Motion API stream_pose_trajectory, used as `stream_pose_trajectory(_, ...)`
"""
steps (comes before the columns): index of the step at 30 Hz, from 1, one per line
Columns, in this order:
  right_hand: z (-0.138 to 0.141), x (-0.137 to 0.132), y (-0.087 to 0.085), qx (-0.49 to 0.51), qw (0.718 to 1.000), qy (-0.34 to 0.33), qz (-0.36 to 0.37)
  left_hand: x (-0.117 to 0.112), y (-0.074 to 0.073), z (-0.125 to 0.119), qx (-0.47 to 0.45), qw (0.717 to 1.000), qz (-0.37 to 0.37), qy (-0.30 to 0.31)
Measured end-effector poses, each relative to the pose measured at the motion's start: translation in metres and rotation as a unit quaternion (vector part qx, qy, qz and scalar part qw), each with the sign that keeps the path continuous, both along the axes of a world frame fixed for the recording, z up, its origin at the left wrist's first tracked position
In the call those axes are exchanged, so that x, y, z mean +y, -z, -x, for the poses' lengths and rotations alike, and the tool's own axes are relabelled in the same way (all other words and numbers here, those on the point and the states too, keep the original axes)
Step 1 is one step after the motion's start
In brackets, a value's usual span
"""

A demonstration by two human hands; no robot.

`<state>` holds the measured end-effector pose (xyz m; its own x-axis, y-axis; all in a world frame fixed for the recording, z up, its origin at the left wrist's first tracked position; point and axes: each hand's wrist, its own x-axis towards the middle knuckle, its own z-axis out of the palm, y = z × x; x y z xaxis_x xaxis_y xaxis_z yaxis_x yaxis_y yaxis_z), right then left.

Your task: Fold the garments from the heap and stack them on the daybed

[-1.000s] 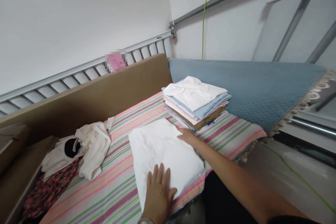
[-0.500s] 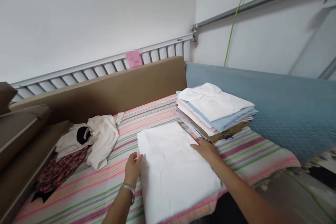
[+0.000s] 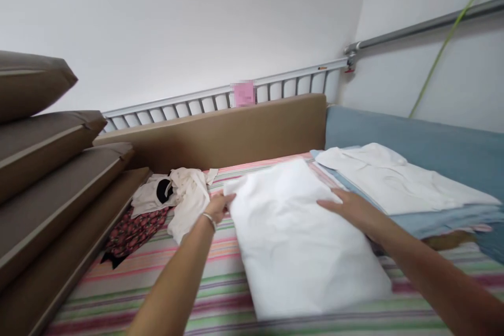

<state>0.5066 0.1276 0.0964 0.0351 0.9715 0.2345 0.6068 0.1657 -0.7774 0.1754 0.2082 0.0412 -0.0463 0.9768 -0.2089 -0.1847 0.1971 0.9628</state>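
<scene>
A folded white shirt (image 3: 303, 241) is in front of me over the striped cover, its far end slightly raised and a little blurred. My left hand (image 3: 219, 207) pinches its far left edge, with a light bracelet on the wrist. At the opposite edge, my right hand (image 3: 350, 210) grips the cloth, a digit lying on top and the other fingers partly hidden. To the right is a stack of folded clothes with a white collared shirt (image 3: 409, 178) on top and light blue cloth (image 3: 437, 222) beneath it. My right forearm crosses in front of that stack.
Loose cream clothing (image 3: 189, 197) and dark red patterned fabric (image 3: 136, 231) lie at the left on the striped cover (image 3: 157, 294). Several brown cushions (image 3: 59, 184) are piled at the left edge. A brown backrest (image 3: 236, 136) and blue padding (image 3: 433, 139) border the surface.
My view has turned left, showing more cushions. Both hands have moved to the shirt's far edges and closed on them, and its far end is now lifted and rumpled.
</scene>
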Motion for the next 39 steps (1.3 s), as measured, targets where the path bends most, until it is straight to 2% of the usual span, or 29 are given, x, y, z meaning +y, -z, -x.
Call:
stream_pose_trajectory(2, 0.012, -0.010, -0.036, -0.027, 0.998, -0.019, -0.056, -0.008, -0.037, 0.027, -0.014, 0.998, -0.055, -0.003)
stream_pose_trajectory(4, 0.022, -0.023, -0.057, -0.050, 0.988, -0.063, -0.135, -0.023, -0.070, 0.056, -0.017, 0.994, -0.105, -0.004)
stream_pose_trajectory(6, 0.031, -0.036, -0.055, -0.090, 0.963, -0.120, -0.225, -0.047, -0.087, 0.084, 0.021, 0.986, -0.168, -0.005)
stream_pose_trajectory(7, 0.035, -0.041, -0.044, -0.109, 0.946, -0.148, -0.267, -0.062, -0.087, 0.097, 0.058, 0.980, -0.189, -0.004)
stream_pose_trajectory(8, 0.039, -0.047, -0.027, -0.124, 0.928, -0.176, -0.303, -0.078, -0.081, 0.110, 0.105, 0.975, -0.198, -0.006)
stream_pose_trajectory(9, 0.043, -0.053, -0.005, -0.135, 0.913, -0.203, -0.327, -0.095, -0.067, 0.122, 0.156, 0.969, -0.190, -0.008)
stream_pose_trajectory(11, 0.055, -0.068, 0.052, -0.158, 0.901, -0.250, -0.318, -0.128, -0.024, 0.148, 0.265, 0.954, -0.137, -0.017)
stream_pose_trajectory(14, 0.074, -0.097, 0.136, -0.221, 0.915, -0.302, -0.150, -0.171, 0.061, 0.187, 0.361, 0.931, -0.042, 0.001)
stream_pose_trajectory(16, 0.082, -0.116, 0.168, -0.235, 0.919, -0.311, -0.066, -0.192, 0.105, 0.209, 0.444, 0.895, -0.030, -0.033)
stream_pose_trajectory(17, 0.084, -0.122, 0.173, -0.231, 0.920, -0.313, -0.038, -0.199, 0.119, 0.215, 0.480, 0.874, -0.039, -0.063)
stream_pose_trajectory(18, 0.084, -0.126, 0.171, -0.220, 0.924, -0.312, -0.021, -0.204, 0.127, 0.217, 0.514, 0.851, -0.063, -0.091)
stream_pose_trajectory(19, 0.083, -0.128, 0.164, -0.203, 0.929, -0.310, -0.012, -0.207, 0.130, 0.213, 0.542, 0.827, -0.095, -0.113)
stream_pose_trajectory(21, 0.079, -0.122, 0.142, -0.155, 0.948, -0.279, -0.015, -0.209, 0.125, 0.190, 0.586, 0.781, -0.175, -0.127)
stream_pose_trajectory(23, 0.079, -0.110, 0.123, -0.111, 0.972, -0.203, -0.041, -0.208, 0.116, 0.149, 0.618, 0.743, -0.237, -0.099)
stream_pose_trajectory(24, 0.080, -0.103, 0.118, -0.101, 0.981, -0.157, -0.057, -0.208, 0.114, 0.125, 0.632, 0.729, -0.249, -0.079)
stream_pose_trajectory(26, 0.084, -0.091, 0.122, -0.125, 0.987, -0.083, -0.063, -0.209, 0.115, 0.078, 0.667, 0.706, -0.236, -0.012)
stream_pose_trajectory(28, 0.088, -0.082, 0.140, -0.181, 0.982, -0.054, -0.027, -0.213, 0.122, 0.045, 0.693, 0.685, -0.209, 0.081)
stream_pose_trajectory(30, 0.087, -0.078, 0.159, -0.210, 0.976, -0.058, 0.024, -0.214, 0.128, 0.036, 0.688, 0.687, -0.179, 0.149)
stream_pose_trajectory(31, 0.085, -0.078, 0.167, -0.200, 0.977, -0.061, 0.039, -0.213, 0.129, 0.040, 0.672, 0.702, -0.170, 0.162)
stream_pose_trajectory(33, 0.077, -0.081, 0.176, -0.125, 0.990, -0.039, 0.045, -0.206, 0.126, 0.062, 0.622, 0.752, -0.169, 0.138)
stream_pose_trajectory(35, 0.071, -0.091, 0.180, 0.008, 0.997, 0.029, 0.065, -0.193, 0.118, 0.095, 0.572, 0.800, -0.172, 0.062)
stream_pose_trajectory(37, 0.072, -0.110, 0.187, 0.158, 0.974, 0.108, 0.124, -0.174, 0.110, 0.124, 0.536, 0.832, -0.145, -0.013)
stream_pose_trajectory(39, 0.084, -0.132, 0.196, 0.281, 0.925, 0.149, 0.210, -0.151, 0.104, 0.142, 0.504, 0.859, -0.090, -0.007)
